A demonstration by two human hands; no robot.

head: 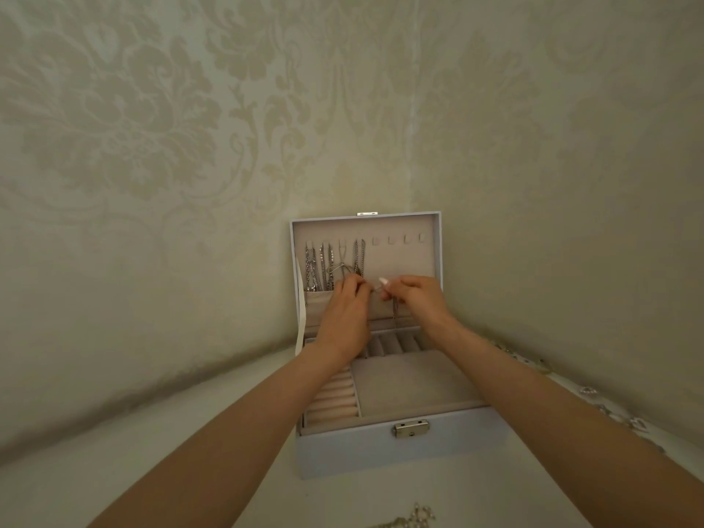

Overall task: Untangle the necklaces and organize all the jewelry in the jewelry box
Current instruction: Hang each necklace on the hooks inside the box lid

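Both hands meet in front of the open lid of the jewelry box (381,447). The left hand (344,318) and the right hand (419,299) each pinch a part of one thin silver chain (395,310), fingertips nearly touching; a loop of it hangs down from the right hand toward the pouch at the lid's foot. Whether the clasp is between the fingers is too small to tell.

Above the hands, several hung necklaces (324,266) drape from the left-hand hooks, while four empty hooks (399,239) wait to the right. The ring rolls (331,398) and the flat tray hold nothing visible. More loose jewelry (415,516) lies on the white surface near the bottom edge, and small pieces line the right side.

The step looks like hanging this chain. It would go best lifted clear of its neighbours, kept taut between both pinches, and set over the nearest free hook so the strands do not cross.
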